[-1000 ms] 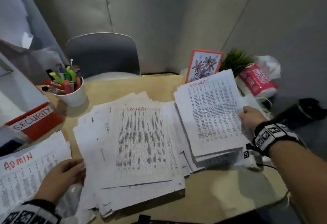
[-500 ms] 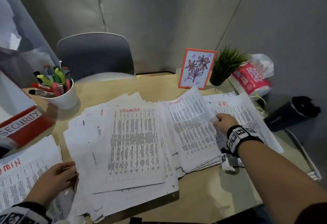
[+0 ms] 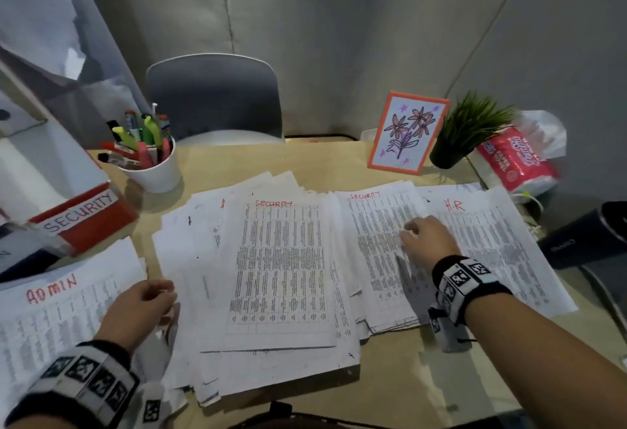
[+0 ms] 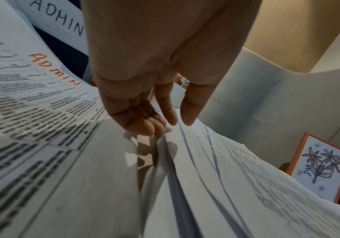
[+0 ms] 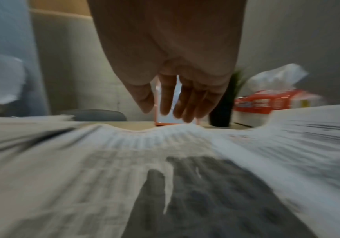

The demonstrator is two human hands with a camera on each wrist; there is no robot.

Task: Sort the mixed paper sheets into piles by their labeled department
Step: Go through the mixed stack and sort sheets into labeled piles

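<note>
A wide middle pile point(image 3: 278, 259) has a sheet marked SECURITY on top. To its right lies a thicker stack point(image 3: 369, 245), also headed SECURITY, and beside that a sheet marked HR point(image 3: 495, 242). An ADMIN pile point(image 3: 51, 313) sits at the near left. My right hand point(image 3: 425, 237) hovers low over the seam between the right stack and the HR sheet, its fingers point(image 5: 185, 103) straight and holding nothing. My left hand point(image 3: 146, 303) rests at the middle pile's left edge, where loosely bent fingertips point(image 4: 155, 127) touch the paper edges point(image 4: 185, 161).
A red box labelled SECURITY point(image 3: 84, 221) and a white cup of markers point(image 3: 156, 170) stand at the back left. A flower card point(image 3: 407, 137), a small plant point(image 3: 464, 137), a red tissue pack point(image 3: 515, 160) and a black tumbler point(image 3: 587, 235) line the right. A grey chair point(image 3: 217, 99) stands behind the table point(image 3: 407, 381).
My right hand lowered the tilted SECURITY stack flat, which bared the HR sheet, then let go and slid a little left. My left hand stayed by the middle pile.
</note>
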